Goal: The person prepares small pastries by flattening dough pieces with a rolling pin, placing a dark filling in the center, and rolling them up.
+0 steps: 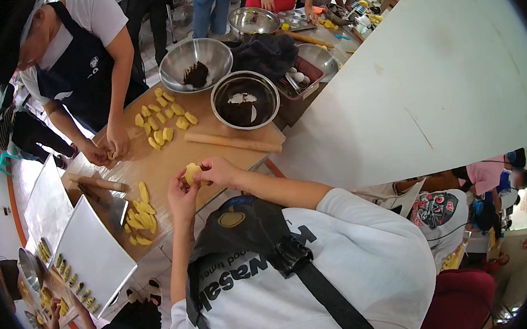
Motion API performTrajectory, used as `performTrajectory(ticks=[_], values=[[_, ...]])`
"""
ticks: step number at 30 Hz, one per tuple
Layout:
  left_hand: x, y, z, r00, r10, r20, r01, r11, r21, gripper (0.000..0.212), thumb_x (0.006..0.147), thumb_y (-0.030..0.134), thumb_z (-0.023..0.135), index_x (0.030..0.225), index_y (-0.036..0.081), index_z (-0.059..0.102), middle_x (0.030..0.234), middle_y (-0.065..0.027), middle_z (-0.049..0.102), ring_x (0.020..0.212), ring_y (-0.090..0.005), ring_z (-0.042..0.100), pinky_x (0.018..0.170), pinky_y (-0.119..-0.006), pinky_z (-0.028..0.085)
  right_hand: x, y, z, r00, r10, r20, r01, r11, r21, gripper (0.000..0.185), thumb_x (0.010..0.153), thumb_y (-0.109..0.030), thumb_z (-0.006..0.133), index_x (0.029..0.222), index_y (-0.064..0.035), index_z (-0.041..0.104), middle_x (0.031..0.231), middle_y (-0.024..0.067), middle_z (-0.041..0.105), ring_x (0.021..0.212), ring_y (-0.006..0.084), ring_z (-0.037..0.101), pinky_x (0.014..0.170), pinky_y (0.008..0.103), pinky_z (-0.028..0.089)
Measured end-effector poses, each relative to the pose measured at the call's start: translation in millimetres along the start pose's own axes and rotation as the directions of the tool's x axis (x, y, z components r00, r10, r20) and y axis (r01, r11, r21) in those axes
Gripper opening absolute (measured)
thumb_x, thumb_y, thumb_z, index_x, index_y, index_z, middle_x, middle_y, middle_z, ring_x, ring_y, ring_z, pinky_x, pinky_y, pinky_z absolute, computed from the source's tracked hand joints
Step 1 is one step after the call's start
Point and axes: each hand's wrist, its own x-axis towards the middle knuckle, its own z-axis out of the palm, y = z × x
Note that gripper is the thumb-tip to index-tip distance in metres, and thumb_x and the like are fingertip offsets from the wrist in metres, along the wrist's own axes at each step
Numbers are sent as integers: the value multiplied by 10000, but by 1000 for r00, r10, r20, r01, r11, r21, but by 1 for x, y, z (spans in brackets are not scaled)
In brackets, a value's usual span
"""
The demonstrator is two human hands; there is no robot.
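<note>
My left hand (183, 189) and my right hand (220, 171) hold a small flattened piece of yellow dough (192, 173) between their fingers, just above the near edge of the wooden work table (161, 161). Left of my left hand lies a pile of long yellow dough pieces (141, 219), with a metal dough scraper (119, 210) beside it. Several short dough pieces (165, 109) are spread farther back. Beyond my right hand rests a wooden rolling pin (234, 141).
Steel bowls (195, 49) (244, 80) with dark filling stand at the table's far end, near a dark cloth (266, 55). A co-worker (83, 62) handles dough across the table. Another rolling pin (102, 182) and a baking tray with striped pieces (96, 252) lie left. A white panel (405, 74) rises right.
</note>
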Motion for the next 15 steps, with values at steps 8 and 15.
performTrajectory(ticks=[8,15], values=[[-6,9,1,999,-41,-13,41,999,3,446,825,-25,610,1234,-37,434,940,-68,595,841,-124,587,734,-233,496,-3,-4,3,990,-28,-136,29,1000,7,204,848,-133,634,1014,-16,641,824,9,621,687,67,536,584,219,429],[-8,15,2,986,-109,-128,86,981,-173,362,867,35,595,1202,-28,474,904,-68,616,785,-126,602,677,-251,516,1,-1,4,999,-3,51,2,1000,23,215,855,-125,632,1036,-9,635,886,24,643,749,77,575,629,219,468]])
